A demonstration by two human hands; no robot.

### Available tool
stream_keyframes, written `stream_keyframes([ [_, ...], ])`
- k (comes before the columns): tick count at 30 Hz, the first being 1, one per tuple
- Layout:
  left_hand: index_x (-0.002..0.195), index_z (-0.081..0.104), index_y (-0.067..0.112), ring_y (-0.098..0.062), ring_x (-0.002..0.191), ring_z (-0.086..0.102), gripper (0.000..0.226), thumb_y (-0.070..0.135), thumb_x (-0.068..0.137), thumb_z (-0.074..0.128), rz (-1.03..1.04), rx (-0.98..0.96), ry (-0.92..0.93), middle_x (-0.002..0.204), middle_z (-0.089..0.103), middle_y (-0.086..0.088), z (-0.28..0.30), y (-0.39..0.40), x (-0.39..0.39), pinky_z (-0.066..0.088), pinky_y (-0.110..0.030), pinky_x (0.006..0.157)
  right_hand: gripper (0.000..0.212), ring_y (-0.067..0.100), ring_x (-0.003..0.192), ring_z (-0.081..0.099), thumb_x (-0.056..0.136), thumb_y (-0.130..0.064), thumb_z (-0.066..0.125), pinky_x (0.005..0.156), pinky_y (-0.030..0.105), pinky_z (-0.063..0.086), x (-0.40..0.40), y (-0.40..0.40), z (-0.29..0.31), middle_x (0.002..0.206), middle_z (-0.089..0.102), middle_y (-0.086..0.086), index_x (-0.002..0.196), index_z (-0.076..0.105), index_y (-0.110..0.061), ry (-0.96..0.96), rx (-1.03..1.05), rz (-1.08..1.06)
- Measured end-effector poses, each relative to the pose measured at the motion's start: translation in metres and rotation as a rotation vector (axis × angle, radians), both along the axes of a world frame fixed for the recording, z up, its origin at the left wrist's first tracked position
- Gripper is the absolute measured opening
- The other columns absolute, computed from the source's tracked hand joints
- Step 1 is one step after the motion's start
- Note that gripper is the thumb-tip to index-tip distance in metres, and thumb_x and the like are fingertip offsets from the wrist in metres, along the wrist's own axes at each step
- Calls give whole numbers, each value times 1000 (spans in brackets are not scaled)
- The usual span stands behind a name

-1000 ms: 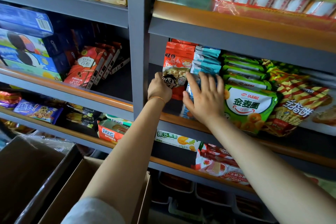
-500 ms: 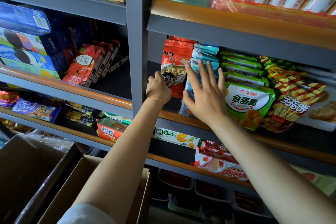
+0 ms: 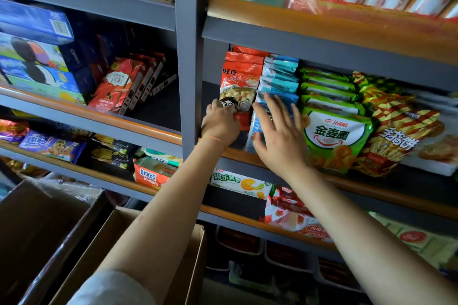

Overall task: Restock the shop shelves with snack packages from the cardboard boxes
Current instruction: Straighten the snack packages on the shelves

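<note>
Already the middle shelf [image 3: 247, 156] right of the grey upright looks well stocked: a row of red packets [image 3: 241, 82] stands at its left end, blue packets [image 3: 280, 74] next to them, then green packets [image 3: 334, 136] and striped yellow packets [image 3: 396, 131] further toward the right end. The left hand [image 3: 220, 126] is at the foot of the front red packet, fingers curled on its lower edge, apparently seating it against the shelf's front lip. The right hand [image 3: 280, 141] lies flat with fingers spread and straight over the front blue packet, holding nothing, seemingly steadying that row. So I judge this packet is nearly placed and only needs squaring up. What remains is harder to gauge: two cardboard boxes [image 3: 119, 250] stand open at the lower left, below the shelves, but their contents cannot be seen from here. The left bay's middle shelf [image 3: 99, 116] has dark free room beside the leaning red boxes [image 3: 119, 86], and the shelf below the hands also shows a gap, so more restocking probably lies ahead
</note>
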State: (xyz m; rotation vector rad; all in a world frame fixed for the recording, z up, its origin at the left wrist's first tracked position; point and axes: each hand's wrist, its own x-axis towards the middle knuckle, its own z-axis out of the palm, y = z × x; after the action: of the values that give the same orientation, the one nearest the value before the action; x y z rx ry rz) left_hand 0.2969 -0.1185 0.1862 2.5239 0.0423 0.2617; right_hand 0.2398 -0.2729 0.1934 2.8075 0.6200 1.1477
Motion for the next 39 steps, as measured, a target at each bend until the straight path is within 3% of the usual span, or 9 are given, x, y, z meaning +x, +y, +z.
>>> stream_keyframes([
  [2, 133, 51, 8, -36, 129, 42, 46, 35, 97, 59, 117, -156, -48, 135, 45, -17, 3, -6, 6, 40, -45, 104, 58, 33, 143, 37, 86, -22, 56, 117, 56, 25, 1, -3, 0, 155, 38, 15, 143, 49, -12, 9, -6, 7],
  [5, 136, 39, 5, -37, 132, 46, 79, 56, 85, 72, 204, -418, 111, 140, 47, -19, 9, -9, 21, 40, -44, 107, 58, 34, 141, 39, 85, -22, 58, 116, 55, 26, 2, -4, 1, 154, 40, 16, 141, 50, -12, -7, -8, 14],
  [11, 147, 29, 7, -36, 135, 45, 100, 46, 74, 85, 88, -419, 194, 144, 46, -18, 8, -3, 32, 41, -46, 112, 60, 34, 142, 37, 86, -24, 60, 117, 54, 22, 5, -7, -4, 155, 37, 17, 144, 47, -12, -23, -57, 16],
  [13, 150, 26, 10, -35, 135, 42, 92, 37, 81, 80, 101, -246, 133, 143, 43, -17, 1, -4, 27, 40, -44, 110, 60, 34, 143, 35, 87, -25, 59, 118, 54, 21, 4, -7, -4, 156, 36, 17, 144, 46, -12, -18, -63, 16],
  [16, 138, 45, 16, -34, 124, 48, 50, 20, 92, 63, 136, 9, -89, 135, 44, -13, -5, -7, 11, 47, -43, 95, 59, 34, 143, 35, 88, -23, 59, 118, 55, 22, 3, -7, -3, 156, 35, 17, 144, 47, -11, -16, -52, 15],
  [19, 120, 65, 22, -33, 106, 63, 25, 22, 98, 52, -83, 126, -62, 125, 59, -9, -7, -8, 3, 52, -38, 77, 58, 35, 142, 36, 87, -21, 59, 117, 56, 24, 4, -7, -4, 155, 37, 18, 143, 47, -11, -27, -46, 21],
  [24, 118, 68, 26, -33, 107, 63, 33, 24, 96, 44, -229, 232, 1, 119, 66, -8, -9, -1, 0, 49, -34, 75, 58, 36, 142, 37, 88, -20, 59, 117, 57, 25, 5, -7, -5, 154, 38, 19, 143, 47, -11, -36, -42, 32],
  [31, 122, 67, 24, -29, 133, 39, 33, 27, 102, 41, -232, 326, 116, 138, 45, -6, -1, -4, -6, 39, -44, 105, 57, 35, 142, 37, 88, -20, 57, 117, 56, 25, 6, -7, -6, 154, 38, 18, 143, 47, -12, -41, -49, 21],
  [39, 124, 66, 22, -30, 131, 38, 33, 29, 103, 42, -189, 299, 108, 140, 44, -9, 4, -3, -9, 39, -44, 105, 58, 34, 142, 37, 88, -20, 58, 118, 55, 22, 7, -7, -6, 155, 37, 17, 144, 47, -12, -36, -44, 22],
])
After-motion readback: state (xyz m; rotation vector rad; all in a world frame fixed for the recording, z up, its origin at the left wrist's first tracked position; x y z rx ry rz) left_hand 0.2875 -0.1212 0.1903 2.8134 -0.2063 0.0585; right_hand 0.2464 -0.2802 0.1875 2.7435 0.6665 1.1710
